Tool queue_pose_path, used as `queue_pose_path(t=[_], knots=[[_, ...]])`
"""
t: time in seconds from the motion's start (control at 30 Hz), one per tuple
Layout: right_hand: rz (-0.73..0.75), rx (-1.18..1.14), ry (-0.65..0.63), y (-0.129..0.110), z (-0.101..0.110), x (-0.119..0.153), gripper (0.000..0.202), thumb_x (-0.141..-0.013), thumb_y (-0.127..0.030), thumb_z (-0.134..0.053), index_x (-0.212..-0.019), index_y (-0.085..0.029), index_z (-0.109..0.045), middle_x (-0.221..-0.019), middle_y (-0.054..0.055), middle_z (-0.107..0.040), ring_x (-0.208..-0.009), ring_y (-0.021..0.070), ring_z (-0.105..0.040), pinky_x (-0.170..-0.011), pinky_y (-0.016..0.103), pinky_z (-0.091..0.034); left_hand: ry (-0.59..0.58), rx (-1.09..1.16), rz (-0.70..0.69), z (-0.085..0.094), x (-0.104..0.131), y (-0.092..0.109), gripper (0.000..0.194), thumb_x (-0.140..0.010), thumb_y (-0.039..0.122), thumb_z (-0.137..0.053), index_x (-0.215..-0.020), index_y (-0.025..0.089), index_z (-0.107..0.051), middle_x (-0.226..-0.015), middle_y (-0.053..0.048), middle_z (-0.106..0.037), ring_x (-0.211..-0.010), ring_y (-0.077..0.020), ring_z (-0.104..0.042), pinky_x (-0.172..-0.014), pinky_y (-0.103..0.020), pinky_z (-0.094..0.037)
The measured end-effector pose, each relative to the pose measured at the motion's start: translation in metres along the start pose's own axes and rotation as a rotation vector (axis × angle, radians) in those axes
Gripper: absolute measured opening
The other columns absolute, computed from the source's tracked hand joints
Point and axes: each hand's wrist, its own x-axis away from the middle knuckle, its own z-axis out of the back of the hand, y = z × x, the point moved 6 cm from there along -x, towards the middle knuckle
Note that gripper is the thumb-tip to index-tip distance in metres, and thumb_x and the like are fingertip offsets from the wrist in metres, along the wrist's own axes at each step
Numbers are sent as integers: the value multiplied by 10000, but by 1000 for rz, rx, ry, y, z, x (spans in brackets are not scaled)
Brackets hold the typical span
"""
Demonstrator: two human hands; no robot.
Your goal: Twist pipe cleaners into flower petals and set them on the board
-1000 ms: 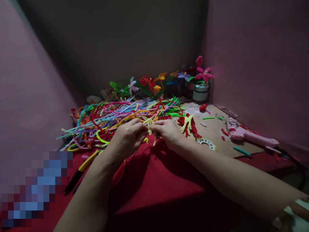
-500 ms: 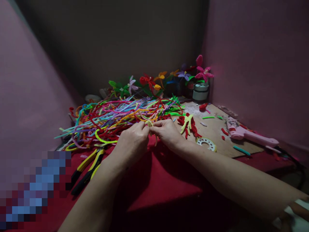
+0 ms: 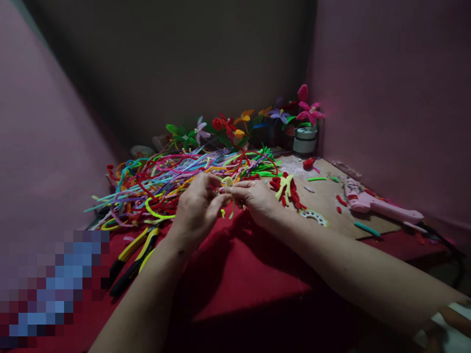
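Pink walls stand to left and right of a dark far wall, dim enough that its surface is hard to read. At the near left, coarse pixels mask a bluish thing on the red cloth, so what it is cannot be told. Beside it lie yellow-and-black pliers, their near end partly behind the left forearm; they show more fully than in the first frame. Beyond them spreads the stem pile, its near edge covered by the left hand. That hand is knuckles up, thumb and forefinger parted, where half a second ago they were drawn together; whether they grip anything cannot be told. At the middle, the yellow stem shows a loop above the fingertips and an end hanging below. The right hand reaches in from the right, pinching it, the pinch itself partly hidden. Fuzzy flowers line the far side, their bases blending into shadow. Right of the hands, the red-and-yellow bundle rests on the board, with the white ring partly behind the right forearm, a jar farther off and a pink glue gun at right.
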Motion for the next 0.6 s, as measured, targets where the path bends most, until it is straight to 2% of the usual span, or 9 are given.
queue_pose_path(t=[0.07, 0.13, 0.23, 0.3, 0.37, 0.5, 0.6], knots=[[4, -21, -7, 0, -1, 0, 114, -594, -212, -632, -512, -134, -614, -481, -22, -512, -450, 61, -348, -480, 245, -240, -15, 310, 221, 1, -1, -10, 242, -722, 240, -610, -902, 175, -461, -734, 10, -561, -613, -129, -586, -554, -264, -488], [4, -26, -9, 0, 0, 0, 99, -607, -217, -636, -547, -138, -633, -530, -10, -542, -485, 70, -385, -512, 247, -277, -75, 547, 383, -3, 0, -16, 297, -682, 250, -655, -900, 152, -479, -742, 3, -573, -610, -136, -602, -541, -274, -508], [116, 110, 9, -7, 2, 2, 101, -623, -231, -649, -561, -151, -653, -589, -7, -550, -607, 100, -454, -608, 254, -329, -154, 696, 476, -11, 2, -15, 336, -607, 244, -720, -848, 118, -521, -745, -17, -591, -605, -138, -604, -503, -249, -499], [237, 261, 27, -15, 2, 5, 132, -642, -231, -639, -534, -155, -651, -590, -10, -528, -675, 115, -461, -670, 259, -335, -126, 669, 458, -13, 3, -14, 328, -593, 248, -728, -821, 114, -534, -702, -14, -596, -563, -131, -592, -460, -229, -478], [276, 304, 9, -18, 0, 6, 148, -667, -233, -612, -555, -150, -660, -586, -13, -521, -669, 115, -455, -673, 259, -337, -53, 583, 404, -11, 2, -13, 293, -611, 259, -712, -803, 122, -538, -640, 1, -589, -505, -118, -565, -420, -214, -448], [155, 96, -82, -8, -5, 3, 124, -649, -238, -608, -629, -131, -667, -616, -13, -572, -618, 100, -473, -637, 249, -350, 54, 360, 230, -5, -1, -10, 201, -626, 239, -696, -720, 137, -551, -623, 20, -566, -514, -81, -523, -459, -184, -424], [61, -3, -103, -1, -6, 2, 100, -603, -228, -643, -610, -128, -651, -571, -24, -564, -552, 79, -446, -576, 234, -322, 30, 318, 183, -3, -3, -11, 189, -638, 248, -689, -679, 141, -539, -626, 29, -545, -501, -58, -491, -460, -167, -405]])
